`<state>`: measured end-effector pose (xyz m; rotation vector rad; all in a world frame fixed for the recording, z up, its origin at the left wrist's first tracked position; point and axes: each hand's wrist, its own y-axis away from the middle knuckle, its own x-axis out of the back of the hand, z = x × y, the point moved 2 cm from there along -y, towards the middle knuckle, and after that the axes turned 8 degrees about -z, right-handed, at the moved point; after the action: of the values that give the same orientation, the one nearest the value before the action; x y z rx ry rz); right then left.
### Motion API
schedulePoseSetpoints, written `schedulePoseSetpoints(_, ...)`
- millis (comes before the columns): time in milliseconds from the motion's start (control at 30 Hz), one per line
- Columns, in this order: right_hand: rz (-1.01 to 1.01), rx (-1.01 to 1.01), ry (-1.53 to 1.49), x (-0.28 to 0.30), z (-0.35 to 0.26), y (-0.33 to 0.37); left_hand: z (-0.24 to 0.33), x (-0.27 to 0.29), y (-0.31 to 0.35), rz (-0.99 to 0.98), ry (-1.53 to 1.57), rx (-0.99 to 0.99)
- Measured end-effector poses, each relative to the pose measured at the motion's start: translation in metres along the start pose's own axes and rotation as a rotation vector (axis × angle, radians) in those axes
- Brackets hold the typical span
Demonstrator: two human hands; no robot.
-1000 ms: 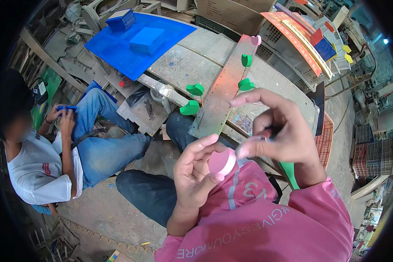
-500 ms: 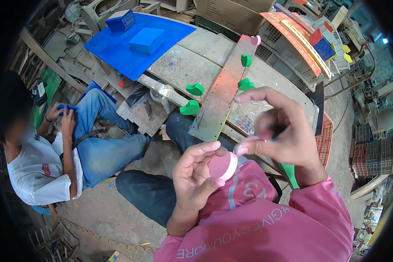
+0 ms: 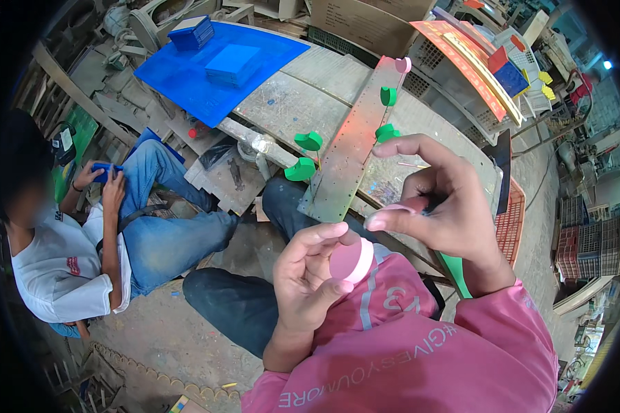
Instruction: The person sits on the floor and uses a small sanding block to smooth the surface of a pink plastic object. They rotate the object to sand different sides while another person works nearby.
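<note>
Left grip (image 3: 302,281) clasps pink disc (image 3: 350,262); right grip (image 3: 456,219) loosely curled, hold unclear.

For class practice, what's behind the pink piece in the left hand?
Parts of the left hand and pink clothing show behind the pink piece; its far side and whatever it covers are hidden.

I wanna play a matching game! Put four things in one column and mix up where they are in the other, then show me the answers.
Things:
1. Lower pink piece
2. Blue stacks
3. Green pieces
4. Small blue piece

Places:
A. Along the edges of the long board
B. In the co-worker's hands
C. In the left hand
D. On the blue sheet

Pairs: 1-C, 2-D, 3-A, 4-B
</note>
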<state>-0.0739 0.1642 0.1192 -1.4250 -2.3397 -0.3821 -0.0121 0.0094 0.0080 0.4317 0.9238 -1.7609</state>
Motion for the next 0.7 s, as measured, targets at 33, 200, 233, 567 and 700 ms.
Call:
schedulePoseSetpoints(33,-0.014,0.01,-0.049,0.001,0.0,-0.001,0.0,0.0,-0.001,0.013,0.002,0.012)
schedulePoseSetpoints(200,-0.176,0.139,-0.329,-0.003,0.0,0.003,-0.004,0.001,-0.001,-0.018,0.068,0.061)
schedulePoseSetpoints(233,-0.196,0.199,-0.349,-0.008,0.009,0.001,-0.005,0.0,0.0,-0.025,0.145,0.084)
schedulePoseSetpoints(567,-0.297,0.266,-0.199,-0.01,0.007,0.001,0.0,-0.006,-0.006,-0.064,0.391,0.243)
schedulePoseSetpoints(700,-0.268,0.396,-0.014,-0.015,0.001,-0.008,-0.002,-0.005,-0.008,-0.054,0.311,0.265)
